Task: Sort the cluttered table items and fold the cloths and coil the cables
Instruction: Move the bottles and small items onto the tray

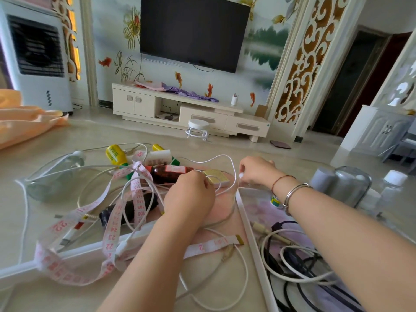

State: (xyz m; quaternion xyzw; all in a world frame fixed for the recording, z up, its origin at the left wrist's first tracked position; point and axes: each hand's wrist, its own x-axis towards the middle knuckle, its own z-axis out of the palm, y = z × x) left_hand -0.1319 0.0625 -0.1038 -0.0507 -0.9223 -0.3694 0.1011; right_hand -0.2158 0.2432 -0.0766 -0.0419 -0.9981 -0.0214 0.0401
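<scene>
Glossy beige table [67, 136] cluttered. My left hand [189, 197] pinches the thin white charging cable [225, 157] amid the pile; right hand [256, 171] pinches its rounded plug end. Light, limp, tangle-prone, looks best held near the plug while coiling.

The place was a home living room. A wall-mounted TV [194, 32] hung above a cream TV cabinet [180, 109]. A painted mural [263, 48] covered the wall; an air cooler [37, 57] stood at left.
</scene>
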